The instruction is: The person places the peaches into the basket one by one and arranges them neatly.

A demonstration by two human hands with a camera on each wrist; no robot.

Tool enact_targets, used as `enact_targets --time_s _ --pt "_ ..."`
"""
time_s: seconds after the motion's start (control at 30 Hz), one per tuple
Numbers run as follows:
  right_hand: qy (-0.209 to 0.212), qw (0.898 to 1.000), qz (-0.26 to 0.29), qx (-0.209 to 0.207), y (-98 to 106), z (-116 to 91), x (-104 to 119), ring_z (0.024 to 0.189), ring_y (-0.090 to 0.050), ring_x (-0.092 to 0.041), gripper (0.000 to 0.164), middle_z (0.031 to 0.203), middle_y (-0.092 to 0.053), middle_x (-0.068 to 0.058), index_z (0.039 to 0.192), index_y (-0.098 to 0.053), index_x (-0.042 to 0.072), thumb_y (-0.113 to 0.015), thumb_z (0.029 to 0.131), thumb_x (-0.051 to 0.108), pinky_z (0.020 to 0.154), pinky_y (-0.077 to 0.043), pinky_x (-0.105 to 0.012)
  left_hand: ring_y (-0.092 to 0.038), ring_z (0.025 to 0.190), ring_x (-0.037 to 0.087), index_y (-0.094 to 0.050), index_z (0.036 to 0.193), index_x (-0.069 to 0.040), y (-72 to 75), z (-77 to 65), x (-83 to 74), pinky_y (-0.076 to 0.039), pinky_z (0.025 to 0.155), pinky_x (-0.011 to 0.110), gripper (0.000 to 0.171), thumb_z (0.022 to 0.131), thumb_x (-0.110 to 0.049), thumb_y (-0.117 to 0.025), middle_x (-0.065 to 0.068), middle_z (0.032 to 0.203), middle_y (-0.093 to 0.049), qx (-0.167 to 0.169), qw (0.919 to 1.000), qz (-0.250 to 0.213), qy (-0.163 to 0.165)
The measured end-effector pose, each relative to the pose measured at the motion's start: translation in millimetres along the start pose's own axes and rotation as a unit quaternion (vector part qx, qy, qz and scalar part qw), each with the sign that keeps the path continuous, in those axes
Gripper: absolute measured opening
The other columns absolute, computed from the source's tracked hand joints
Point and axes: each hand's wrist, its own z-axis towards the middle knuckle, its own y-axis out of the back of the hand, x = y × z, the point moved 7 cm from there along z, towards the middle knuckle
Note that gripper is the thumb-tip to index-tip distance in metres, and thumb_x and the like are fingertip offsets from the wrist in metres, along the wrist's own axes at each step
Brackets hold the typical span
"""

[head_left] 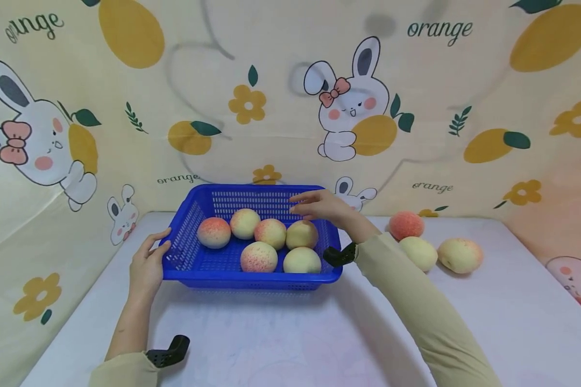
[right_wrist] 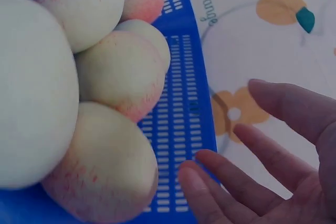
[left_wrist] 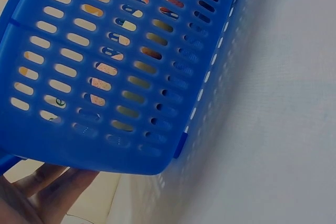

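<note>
A blue plastic basket [head_left: 252, 277] with slotted sides holds several peaches, among them a red-flushed peach [head_left: 214, 233] at the left and a pale peach [head_left: 302, 260] at the front right. My left hand [head_left: 147, 263] grips the basket's left rim; in the left wrist view its fingers [left_wrist: 58, 184] show at the basket's edge. Over the back right of the basket is my right hand [head_left: 326, 207], its fingers spread and nothing in them. The right wrist view shows these fingers apart from the nearest peach [right_wrist: 105, 163].
Right of the basket, a red peach [head_left: 406, 224], a pale peach [head_left: 418, 253] and a yellowish peach [head_left: 460, 255] lie on the white table [head_left: 252, 333]. Behind the table hangs a backdrop [head_left: 281, 97] printed with rabbits and oranges.
</note>
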Motion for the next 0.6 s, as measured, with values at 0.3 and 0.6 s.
enact_targets --time_s 0.3,0.6 --pt "0.028 0.997 0.031 -0.065 29 -15 -8 0.119 -0.057 -0.035 0.048 0.133 -0.056 -0.018 0.132 -0.054 0.001 -0.063 0.092 0.027 0.098 -0.046 -0.042 -0.055 0.118 0.038 -0.049 0.139 -0.023 -1.4 0.1 0.3 -0.041 0.068 0.016 0.043 0.101 -0.039 -0.042 0.022 0.14 -0.05 0.001 1.0 -0.009 0.002" --pt "0.021 0.993 0.034 -0.108 47 -28 -18 0.121 -0.055 -0.034 0.048 0.133 -0.056 -0.019 0.128 -0.055 0.002 -0.062 0.093 0.034 0.098 -0.046 -0.041 -0.053 0.122 0.041 -0.049 0.14 -0.022 -0.2 0.8 1.0 -0.043 0.08 0.031 0.043 0.101 -0.039 -0.041 0.021 0.142 -0.048 0.0 1.0 -0.003 -0.001"
